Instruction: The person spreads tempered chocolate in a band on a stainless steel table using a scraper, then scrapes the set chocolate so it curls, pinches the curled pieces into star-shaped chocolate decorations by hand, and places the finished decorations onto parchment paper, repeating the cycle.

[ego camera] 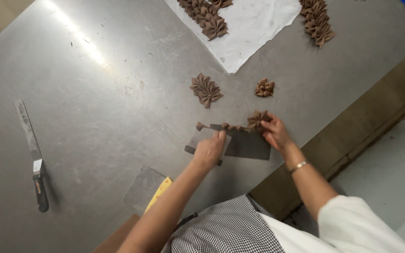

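Two bare forearms, left hand (208, 152) and right hand (275, 133) without gloves, slim gold-toned bracelet (298, 166) on the right wrist, short white sleeve (352, 220) at the right arm, black-and-white checked apron (226, 229) over the torso

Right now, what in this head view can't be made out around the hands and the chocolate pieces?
- Scraper: blade largely covered by the left hand.
- Chocolate fan: near side hidden by the right hand.
- Far chocolate rows: cut off by the top edge.
- Yellow-handled tool: partly behind the left forearm.

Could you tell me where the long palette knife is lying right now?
The palette knife lies alone far left on the steel table, well away from the left hand.
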{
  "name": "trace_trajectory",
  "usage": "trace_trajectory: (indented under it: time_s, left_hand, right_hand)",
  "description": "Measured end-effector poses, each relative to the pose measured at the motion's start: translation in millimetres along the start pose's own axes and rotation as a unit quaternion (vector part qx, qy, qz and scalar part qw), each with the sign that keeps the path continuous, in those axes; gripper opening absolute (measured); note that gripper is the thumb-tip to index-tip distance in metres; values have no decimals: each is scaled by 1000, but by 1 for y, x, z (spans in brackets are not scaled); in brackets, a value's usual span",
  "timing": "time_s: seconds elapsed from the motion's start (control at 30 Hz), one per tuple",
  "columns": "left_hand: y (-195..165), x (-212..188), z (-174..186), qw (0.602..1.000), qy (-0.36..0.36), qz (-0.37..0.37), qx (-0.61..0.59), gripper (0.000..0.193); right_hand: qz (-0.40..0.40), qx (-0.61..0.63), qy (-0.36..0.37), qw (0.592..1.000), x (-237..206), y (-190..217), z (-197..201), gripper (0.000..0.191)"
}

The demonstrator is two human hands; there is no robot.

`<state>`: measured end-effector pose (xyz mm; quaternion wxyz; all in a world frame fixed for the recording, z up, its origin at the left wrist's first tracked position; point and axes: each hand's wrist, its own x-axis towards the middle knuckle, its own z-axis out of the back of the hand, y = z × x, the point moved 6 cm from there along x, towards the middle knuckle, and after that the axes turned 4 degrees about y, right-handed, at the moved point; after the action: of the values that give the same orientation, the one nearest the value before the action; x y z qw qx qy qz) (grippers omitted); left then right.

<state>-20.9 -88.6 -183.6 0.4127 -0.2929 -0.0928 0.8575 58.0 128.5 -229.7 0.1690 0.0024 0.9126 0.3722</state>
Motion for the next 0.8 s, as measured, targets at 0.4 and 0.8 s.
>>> trace_trajectory:
  time_s: [0.4, 0.8]
  left_hand:
    - [55, -159, 13, 925, -260, 130, -244, 49]
    - [53, -260, -21, 914, -328, 135, -197, 44]
  right_hand:
    - [1, -559, 10, 829, 123, -2, -65, 29]
    - [240, -600, -125, 753, 50, 48, -74, 15]
